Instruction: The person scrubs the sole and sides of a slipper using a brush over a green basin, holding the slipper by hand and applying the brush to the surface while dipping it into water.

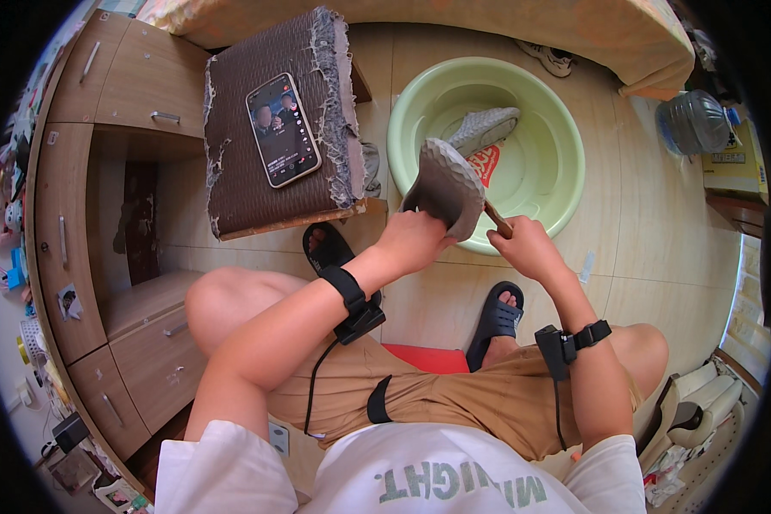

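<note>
A grey textured slip-on shoe [451,186] is held over the near left rim of a pale green plastic basin [568,160]. My left hand [414,241] grips it at its opening, fingers partly hidden inside. Closed around a thin brown handle [498,220] is my right hand [525,247]; the handle's far end is hidden behind the shoe, so its kind cannot be told. A second grey shoe [485,132] lies inside the basin, beside a red printed mark on the bottom.
Left of the basin stands a stool with a torn brown cover [231,186], a smartphone [284,132] on it. Wooden cabinets [70,238] line the left. A large water bottle [694,122] stands at right, a sneaker [549,59] by the draped cloth. Dark slippers are on my feet.
</note>
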`<state>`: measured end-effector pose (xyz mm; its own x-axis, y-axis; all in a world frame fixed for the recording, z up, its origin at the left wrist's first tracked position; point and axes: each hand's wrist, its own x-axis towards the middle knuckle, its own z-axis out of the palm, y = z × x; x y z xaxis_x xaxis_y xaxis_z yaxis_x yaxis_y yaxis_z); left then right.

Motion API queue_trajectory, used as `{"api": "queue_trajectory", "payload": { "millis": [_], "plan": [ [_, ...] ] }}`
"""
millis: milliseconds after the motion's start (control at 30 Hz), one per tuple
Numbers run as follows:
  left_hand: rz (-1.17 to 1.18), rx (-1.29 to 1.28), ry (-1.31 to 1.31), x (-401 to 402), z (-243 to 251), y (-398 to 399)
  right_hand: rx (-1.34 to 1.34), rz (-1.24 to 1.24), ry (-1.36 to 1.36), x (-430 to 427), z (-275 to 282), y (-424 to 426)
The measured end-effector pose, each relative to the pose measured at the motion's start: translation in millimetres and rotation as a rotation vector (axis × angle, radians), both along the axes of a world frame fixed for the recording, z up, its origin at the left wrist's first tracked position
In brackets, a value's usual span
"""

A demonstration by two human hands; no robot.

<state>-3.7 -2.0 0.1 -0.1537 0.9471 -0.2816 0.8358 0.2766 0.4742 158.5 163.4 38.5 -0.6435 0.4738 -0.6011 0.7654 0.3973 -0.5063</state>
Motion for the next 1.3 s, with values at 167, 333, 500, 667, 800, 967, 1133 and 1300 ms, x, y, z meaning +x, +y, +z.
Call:
{"api": "queue_trajectory", "payload": {
  "millis": [167, 333, 500, 667, 800, 967, 1133, 1300],
  "plan": [
    [-0.009, -0.006, 0.006, -0.7, -0.2, -1.0, 0.032, 0.041, 0.007, 2.0, -3.5, 0.3],
    [0.003, 0.008, -0.003, -0.8, -1.0, -1.4, -0.066, -0.048, 0.03, -0.9, 4.2, -1.6],
    [0.001, -0.004, -0.004, -2.8, 0.5, -1.6, -0.077, -0.079, 0.073, -4.6, 8.0, -1.6],
    [0.003, 0.0, -0.003, 0.1, 0.1, -1.0, 0.002, -0.022, 0.016, 0.6, -2.5, -1.2],
    [0.011, -0.002, 0.002, -0.4, 0.3, -1.2, 0.005, -0.015, 0.019, -0.9, 1.7, -1.4],
    [0.012, -0.021, 0.004, -1.8, -0.5, -0.4, -0.052, -0.074, 0.025, -4.9, 7.1, -1.7],
    [0.02, 0.003, 0.006, -0.3, -0.3, 0.0, -0.028, -0.029, 0.016, -2.3, 2.9, -1.4],
    [0.011, -0.016, 0.02, -0.7, 2.5, 1.8, -0.045, -0.034, 0.013, 2.2, -5.2, 1.9]
  ]
}}
